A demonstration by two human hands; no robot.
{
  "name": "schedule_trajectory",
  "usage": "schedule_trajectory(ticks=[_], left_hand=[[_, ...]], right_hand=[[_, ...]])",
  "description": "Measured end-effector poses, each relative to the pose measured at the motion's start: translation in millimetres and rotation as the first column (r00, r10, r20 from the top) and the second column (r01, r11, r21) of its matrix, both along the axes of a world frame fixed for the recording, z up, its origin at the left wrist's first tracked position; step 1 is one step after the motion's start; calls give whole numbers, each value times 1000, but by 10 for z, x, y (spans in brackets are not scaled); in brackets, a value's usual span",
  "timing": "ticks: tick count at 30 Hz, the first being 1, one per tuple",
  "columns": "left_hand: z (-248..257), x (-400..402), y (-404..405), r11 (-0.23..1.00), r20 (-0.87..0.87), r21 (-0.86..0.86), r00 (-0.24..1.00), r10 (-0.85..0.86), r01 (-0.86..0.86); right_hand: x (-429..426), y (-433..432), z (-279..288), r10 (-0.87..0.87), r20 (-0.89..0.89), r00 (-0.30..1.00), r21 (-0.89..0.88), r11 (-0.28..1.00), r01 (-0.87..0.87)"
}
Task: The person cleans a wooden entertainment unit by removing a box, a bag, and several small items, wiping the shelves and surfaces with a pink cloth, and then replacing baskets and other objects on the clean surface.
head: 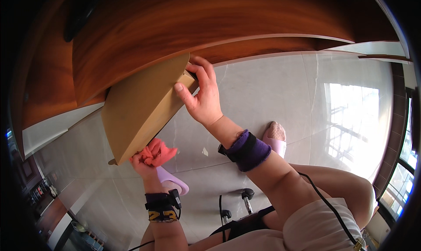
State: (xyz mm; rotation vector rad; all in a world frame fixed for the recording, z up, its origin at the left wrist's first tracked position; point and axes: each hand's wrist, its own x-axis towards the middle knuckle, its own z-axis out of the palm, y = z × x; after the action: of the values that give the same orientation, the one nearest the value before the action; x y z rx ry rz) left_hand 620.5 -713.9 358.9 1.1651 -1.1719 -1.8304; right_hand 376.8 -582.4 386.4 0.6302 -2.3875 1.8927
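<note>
A brown cardboard box [141, 103] is held tilted beside the edge of a reddish-brown wooden piece of furniture [210, 20]. My right hand [204, 93] grips the box's upper right end, its thumb on the near side and its fingers around the end. At the lower left end, my left hand [143, 163] holds a crumpled coral-red cloth [158, 153] against the box corner; the box hides part of its fingers. Both wrists wear dark purple bands with black straps.
Grey tiled floor [256, 89] lies below. Pink slippers [278, 144] are on my feet. Chair casters [247, 194] stand close to my legs. A black cable [322, 198] runs along my right arm. Windows [399, 175] are at the far right.
</note>
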Motion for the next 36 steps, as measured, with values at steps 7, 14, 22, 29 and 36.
schedule_trajectory(ticks=[7,14,22,29,36], left_hand=[[42,-97,75,999,39,10,999,32,-32],[4,-53,42,998,62,-4,996,66,-66],[-117,108,-35,994,29,110,1000,12,-15],[-75,80,-12,995,42,98,999,26,-30],[188,-162,128,993,-63,6,991,-117,118]], right_hand=[[-82,-50,113,50,243,969,-289,957,23],[-27,-26,89,89,209,974,-178,983,-51],[11,36,131,115,247,962,-221,973,-60],[0,-28,87,73,159,985,-218,975,-37],[-255,-223,-30,-13,221,975,-76,997,31]])
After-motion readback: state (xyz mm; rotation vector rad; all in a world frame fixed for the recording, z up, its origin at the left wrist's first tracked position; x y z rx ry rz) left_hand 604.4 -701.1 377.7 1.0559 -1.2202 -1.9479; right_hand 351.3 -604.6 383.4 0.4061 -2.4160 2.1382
